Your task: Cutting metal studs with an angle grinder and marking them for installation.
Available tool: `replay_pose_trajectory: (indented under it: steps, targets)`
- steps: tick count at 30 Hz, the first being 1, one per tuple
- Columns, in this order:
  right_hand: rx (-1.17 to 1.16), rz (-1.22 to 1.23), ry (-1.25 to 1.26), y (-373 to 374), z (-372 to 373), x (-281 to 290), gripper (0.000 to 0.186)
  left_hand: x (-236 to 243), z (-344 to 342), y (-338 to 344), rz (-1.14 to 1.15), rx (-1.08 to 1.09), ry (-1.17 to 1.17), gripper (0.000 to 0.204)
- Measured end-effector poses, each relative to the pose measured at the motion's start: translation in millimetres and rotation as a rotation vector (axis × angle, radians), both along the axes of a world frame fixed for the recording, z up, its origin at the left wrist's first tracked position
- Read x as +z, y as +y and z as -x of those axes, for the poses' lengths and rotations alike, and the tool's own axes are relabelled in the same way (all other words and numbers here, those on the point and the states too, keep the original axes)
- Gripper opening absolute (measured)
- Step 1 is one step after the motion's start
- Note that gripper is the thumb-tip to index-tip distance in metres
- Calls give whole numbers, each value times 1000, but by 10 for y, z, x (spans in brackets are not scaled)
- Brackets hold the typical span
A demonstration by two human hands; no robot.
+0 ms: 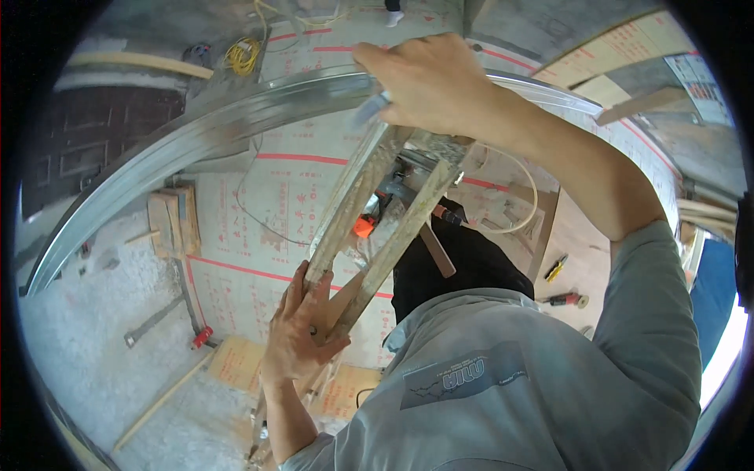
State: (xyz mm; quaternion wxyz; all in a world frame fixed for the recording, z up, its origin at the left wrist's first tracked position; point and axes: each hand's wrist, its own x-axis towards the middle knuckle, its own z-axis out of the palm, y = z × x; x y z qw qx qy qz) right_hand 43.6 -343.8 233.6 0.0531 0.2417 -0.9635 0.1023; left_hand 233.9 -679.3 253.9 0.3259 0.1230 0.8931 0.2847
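Note:
A long silver metal channel (259, 106) crosses in front of me, over the top of a narrow wooden frame (408, 235) with two long rails. My right hand (428, 82) is closed at the channel above the top of the frame. A grey-blue object (369, 110), smeared by motion, sticks out below its fingers; its kind cannot be made out. My left hand (302, 326) grips the lower part of the frame, fingers over the left rail and thumb toward the right one. Between the rails shows an orange-red item (364, 226), partly hidden.
Printed sheeting with red stripes (236, 228) covers much of the floor. Wood blocks (173, 221) stand at left, near a red-ended tool (202, 337). A coiled yellow cable (244, 56) lies far off. At right are a yellow-handled tool (556, 267) and a red tool (564, 300).

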Motion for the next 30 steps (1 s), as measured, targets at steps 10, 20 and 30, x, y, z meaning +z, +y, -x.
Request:
replay_pose_trajectory:
  steps: [10,20,30]
  targets:
    - [-49,102,-42,-29,-33,28,35,-8,90,-61,-31,-148,3,92]
    - [-87,232,74,-112,-74,10,19,-92,-29,-165,18,-144,67,42]
    - [-168,222,-33,-155,-108,-12,20,-325,-253,-323,-86,-113,64,41]
